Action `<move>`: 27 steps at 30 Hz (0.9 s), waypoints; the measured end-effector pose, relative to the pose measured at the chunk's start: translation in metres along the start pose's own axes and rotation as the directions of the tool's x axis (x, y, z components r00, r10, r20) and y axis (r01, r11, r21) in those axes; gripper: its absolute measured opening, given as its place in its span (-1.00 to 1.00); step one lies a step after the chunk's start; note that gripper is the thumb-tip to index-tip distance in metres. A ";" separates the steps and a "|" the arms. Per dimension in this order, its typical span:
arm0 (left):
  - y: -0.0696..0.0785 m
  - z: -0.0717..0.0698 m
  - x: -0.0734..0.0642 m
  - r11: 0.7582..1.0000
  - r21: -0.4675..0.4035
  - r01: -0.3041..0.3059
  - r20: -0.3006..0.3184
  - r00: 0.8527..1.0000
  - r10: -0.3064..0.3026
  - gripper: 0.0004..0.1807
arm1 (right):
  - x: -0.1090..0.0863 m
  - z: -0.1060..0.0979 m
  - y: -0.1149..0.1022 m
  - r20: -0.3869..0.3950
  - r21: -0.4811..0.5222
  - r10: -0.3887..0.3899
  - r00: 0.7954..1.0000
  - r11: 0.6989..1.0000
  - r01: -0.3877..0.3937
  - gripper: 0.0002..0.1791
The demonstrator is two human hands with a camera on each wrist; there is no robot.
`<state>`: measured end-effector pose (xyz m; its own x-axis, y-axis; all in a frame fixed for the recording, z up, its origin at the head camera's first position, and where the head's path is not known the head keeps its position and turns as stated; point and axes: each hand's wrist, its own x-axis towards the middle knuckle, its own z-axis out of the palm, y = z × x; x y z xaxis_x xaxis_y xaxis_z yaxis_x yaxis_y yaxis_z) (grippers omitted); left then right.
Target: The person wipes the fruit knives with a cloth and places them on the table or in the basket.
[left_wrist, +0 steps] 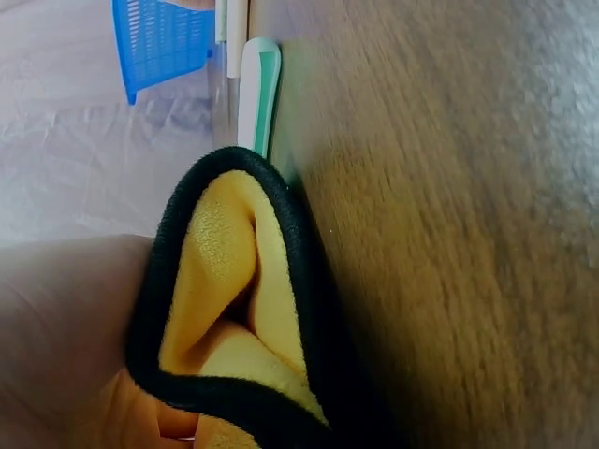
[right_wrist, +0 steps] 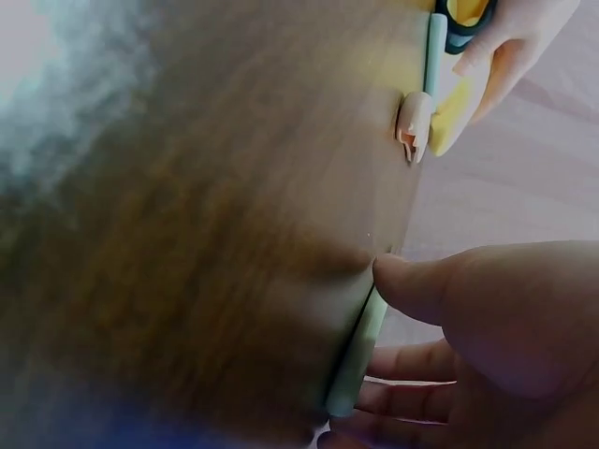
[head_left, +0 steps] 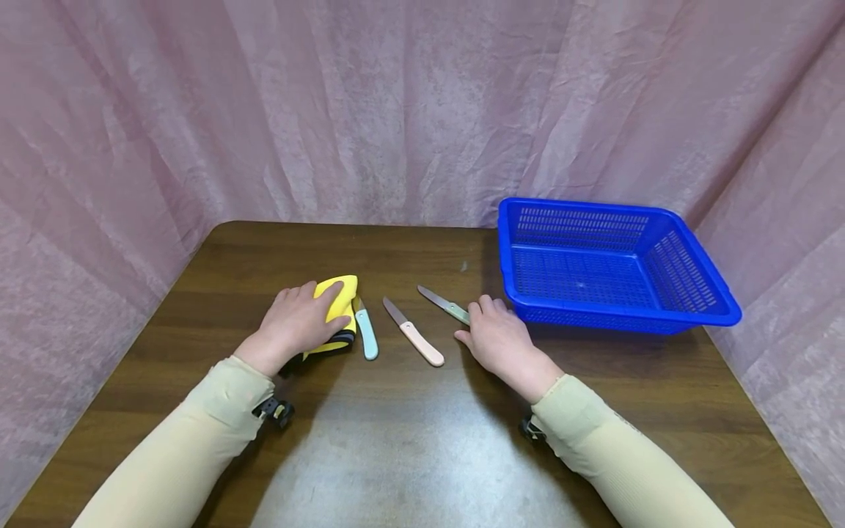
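My left hand [head_left: 298, 323] grips a bunched yellow cloth with black edging [head_left: 339, 301] at the left of the table. Its folds fill the left wrist view. Just right of the cloth lies a blue-handled knife [head_left: 366, 334], its blade partly covered by the cloth. A pink-handled knife [head_left: 414, 333] lies between the hands, blade pointing away. With thumb and fingers on either side, my right hand [head_left: 496, 334] holds the handle of a green-handled knife [right_wrist: 360, 360], low on the tabletop. That knife's blade points to the far left, and the handle's rear end is hidden in the head view.
A blue plastic basket [head_left: 610, 317] with slotted walls stands at the back right, close beyond the right hand. Brown wooden tabletop [head_left: 396, 411] lies under everything. A pink curtain [head_left: 370, 110] hangs behind the table's far edge and along its sides.
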<state>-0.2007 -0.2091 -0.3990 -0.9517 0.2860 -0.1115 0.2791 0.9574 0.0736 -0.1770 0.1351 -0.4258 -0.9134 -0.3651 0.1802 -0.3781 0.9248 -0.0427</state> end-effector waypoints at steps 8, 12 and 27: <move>-0.001 0.001 0.003 1.000 0.009 -0.005 -0.002 1.000 0.005 -0.18 | 0.008 0.000 -0.001 0.022 0.009 0.018 1.000 1.000 -0.018 -0.58; -0.001 0.000 0.005 1.000 0.004 -0.001 0.006 1.000 0.001 -0.19 | 0.012 0.000 -0.001 0.033 0.009 0.026 0.999 1.000 -0.026 -0.61; -0.002 0.007 0.015 0.999 -0.047 0.026 -0.042 0.999 -0.028 -0.29 | 0.023 0.001 -0.002 0.080 0.017 0.005 0.997 1.000 -0.007 -0.75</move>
<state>-0.2152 -0.2066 -0.4076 -0.9636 0.2576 -0.0713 0.2484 0.9616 0.1168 -0.1975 0.1252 -0.4227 -0.9245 -0.3677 0.1006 -0.3746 0.9252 -0.0609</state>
